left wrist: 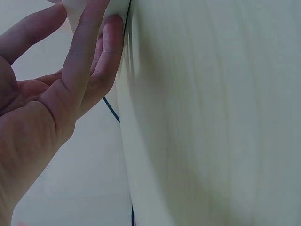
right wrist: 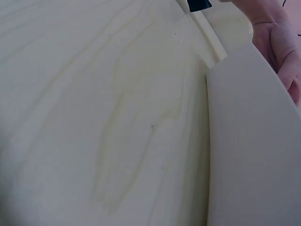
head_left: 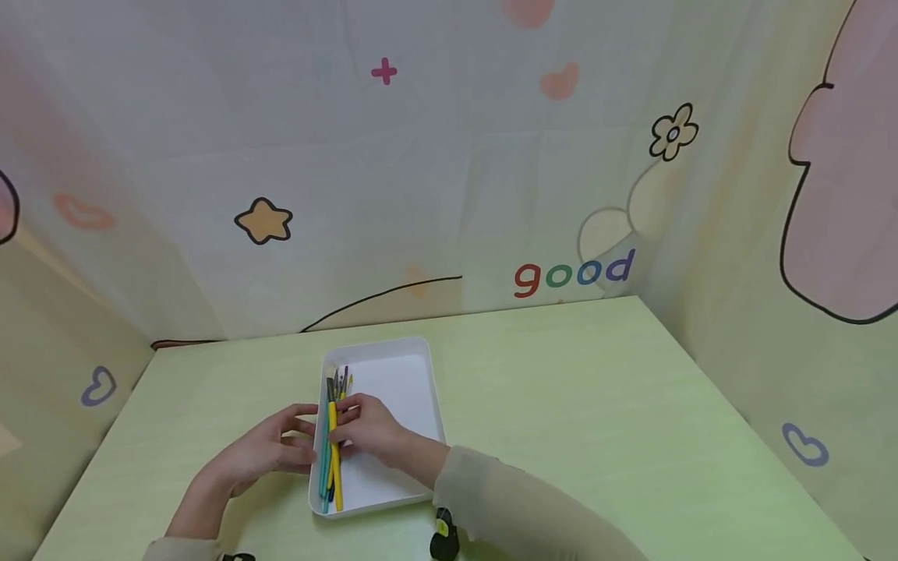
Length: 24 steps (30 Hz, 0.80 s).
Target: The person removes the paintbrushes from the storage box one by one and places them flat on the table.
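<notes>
A shallow white tray point(head_left: 393, 374) lies on the table in the head view, with several paintbrushes along its left wall. Some have teal handles point(head_left: 325, 467); a yellow-handled paintbrush point(head_left: 337, 483) lies uppermost, bristles toward the far end. My right hand point(head_left: 372, 428) reaches inside the tray from the right, thumb and fingers pinching the yellow handle close to the other brushes. Outside the left wall is my left hand point(head_left: 270, 444), its fingers spread loosely with the tips at the tray. The left wrist view shows those extended fingers point(left wrist: 84, 47) against the tray's outer side.
Pale green wood-grain covers the table point(head_left: 561, 413). A printed curtain point(head_left: 421, 171) hangs behind and at both sides. A black wrist camera point(head_left: 443, 536) sits under the right sleeve point(head_left: 519, 499), near the tray's front right corner.
</notes>
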{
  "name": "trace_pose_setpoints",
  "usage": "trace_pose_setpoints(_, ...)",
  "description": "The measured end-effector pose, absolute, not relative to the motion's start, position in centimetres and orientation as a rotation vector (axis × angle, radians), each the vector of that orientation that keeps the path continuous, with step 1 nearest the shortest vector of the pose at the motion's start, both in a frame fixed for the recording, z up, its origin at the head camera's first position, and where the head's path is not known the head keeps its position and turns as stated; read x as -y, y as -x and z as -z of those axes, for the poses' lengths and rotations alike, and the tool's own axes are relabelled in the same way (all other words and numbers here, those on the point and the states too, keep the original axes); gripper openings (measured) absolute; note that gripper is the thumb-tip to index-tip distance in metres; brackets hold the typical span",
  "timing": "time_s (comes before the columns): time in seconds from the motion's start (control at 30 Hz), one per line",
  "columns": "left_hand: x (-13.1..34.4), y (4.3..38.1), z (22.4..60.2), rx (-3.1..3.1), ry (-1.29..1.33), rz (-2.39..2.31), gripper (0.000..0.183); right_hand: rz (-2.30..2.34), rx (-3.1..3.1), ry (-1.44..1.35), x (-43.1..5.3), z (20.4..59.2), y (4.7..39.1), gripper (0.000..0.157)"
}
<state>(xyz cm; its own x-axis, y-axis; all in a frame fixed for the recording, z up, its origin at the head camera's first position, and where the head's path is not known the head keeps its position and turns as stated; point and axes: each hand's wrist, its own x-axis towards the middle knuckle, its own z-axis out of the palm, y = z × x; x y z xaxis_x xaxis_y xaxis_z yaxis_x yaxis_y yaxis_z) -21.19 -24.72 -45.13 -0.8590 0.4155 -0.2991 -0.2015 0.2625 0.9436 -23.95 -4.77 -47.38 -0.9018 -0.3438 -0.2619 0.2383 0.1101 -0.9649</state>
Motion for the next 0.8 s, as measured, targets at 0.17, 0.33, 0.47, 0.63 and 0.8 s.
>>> trace_pose_setpoints(0.17, 24.8, 21.2, 45.1, -2.047, -0.195, -1.642, 0.081, 1.866, -1.930, 0.106, 4.2, 47.0, 23.9, 0.041)
trace_pose_setpoints(0.33, 24.7, 21.2, 45.1, -2.060, -0.179, -1.629, 0.082, 1.866, -1.904, 0.104, 3.5, 46.8, 24.0, 0.041)
trace_pose_setpoints(0.47, 24.7, 21.3, 45.2, -2.069, -0.164, -1.618, 0.081, 1.872, -1.889, 0.108, 3.0, 46.7, 24.1, 0.040)
trace_pose_setpoints(0.63, 24.8, 21.2, 45.3, -2.068, -0.155, -1.607, 0.081, 1.867, -1.868, 0.095, 2.5, 46.6, 24.2, 0.040)
trace_pose_setpoints(0.8, 24.8, 21.1, 45.2, -2.066, -0.144, -1.601, 0.083, 1.858, -1.851, 0.091, 1.9, 46.1, 24.3, 0.041)
